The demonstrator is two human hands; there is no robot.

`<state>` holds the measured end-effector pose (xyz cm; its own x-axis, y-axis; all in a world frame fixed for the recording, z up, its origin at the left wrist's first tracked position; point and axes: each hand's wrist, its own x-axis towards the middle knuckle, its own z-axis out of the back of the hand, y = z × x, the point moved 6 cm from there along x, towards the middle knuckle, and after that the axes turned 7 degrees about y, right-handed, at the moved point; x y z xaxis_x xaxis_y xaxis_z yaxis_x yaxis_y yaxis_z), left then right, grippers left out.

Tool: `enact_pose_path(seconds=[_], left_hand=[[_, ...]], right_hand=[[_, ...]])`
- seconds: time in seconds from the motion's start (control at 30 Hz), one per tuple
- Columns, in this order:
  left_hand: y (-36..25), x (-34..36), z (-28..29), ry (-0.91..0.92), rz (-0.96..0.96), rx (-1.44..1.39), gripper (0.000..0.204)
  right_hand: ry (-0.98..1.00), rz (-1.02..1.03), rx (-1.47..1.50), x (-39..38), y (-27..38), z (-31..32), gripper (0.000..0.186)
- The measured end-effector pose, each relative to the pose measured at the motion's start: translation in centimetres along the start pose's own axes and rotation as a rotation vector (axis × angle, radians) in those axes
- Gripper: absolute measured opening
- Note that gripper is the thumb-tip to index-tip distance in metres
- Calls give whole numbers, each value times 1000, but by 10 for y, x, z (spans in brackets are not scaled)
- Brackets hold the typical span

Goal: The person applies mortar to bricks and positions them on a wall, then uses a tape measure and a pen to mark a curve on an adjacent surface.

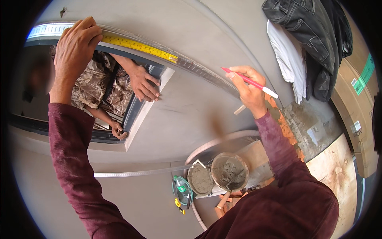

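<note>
My left hand [77, 49] is closed over the upper edge of a window opening, gripping a yellow tape measure [139, 47]. The tape blade runs rightward from under my fingers along a slotted metal strip [203, 71]; whatever lies beneath my palm is hidden. In my right hand [250, 89], pinched between thumb and fingers, is a red marker [250, 81] with a white end. Its pointed tip faces up and left, to the right of the tape's end and apart from it.
Behind the dark window frame [133, 101], a co-worker rests one hand [145, 83] near its right side, another [118, 130] lower. Below stand two buckets of mortar [201, 179] [230, 172], a bottle [182, 186] and bricks [223, 208]. Clothes [314, 36] and cardboard [354, 103] are at right.
</note>
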<state>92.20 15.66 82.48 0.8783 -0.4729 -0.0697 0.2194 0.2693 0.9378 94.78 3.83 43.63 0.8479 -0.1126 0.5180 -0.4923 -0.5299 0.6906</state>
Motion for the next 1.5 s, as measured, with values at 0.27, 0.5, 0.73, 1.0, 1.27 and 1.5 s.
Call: enact_pose_path(seconds=[0.27, 0.5, 0.73, 1.0, 1.27, 1.5], left_hand=[[-4, 3, -1, -5, 13, 34, 13], [-3, 2, -1, -3, 20, 45, 13], [-4, 2, -2, -37, 14, 57, 13], [-5, 4, -5, -48, 8, 67, 13], [-4, 3, -5, -51, 15, 76, 15], [-4, 2, -5, -35, 20, 76, 15]], right_hand=[[2, 9, 96, 18, 9, -21, 10], [23, 217, 141, 69, 43, -71, 9], [84, 306, 120, 100, 49, -115, 10], [103, 324, 119, 99, 47, -129, 9], [101, 353, 100, 99, 45, -131, 8], [120, 332, 125, 98, 45, -133, 8]])
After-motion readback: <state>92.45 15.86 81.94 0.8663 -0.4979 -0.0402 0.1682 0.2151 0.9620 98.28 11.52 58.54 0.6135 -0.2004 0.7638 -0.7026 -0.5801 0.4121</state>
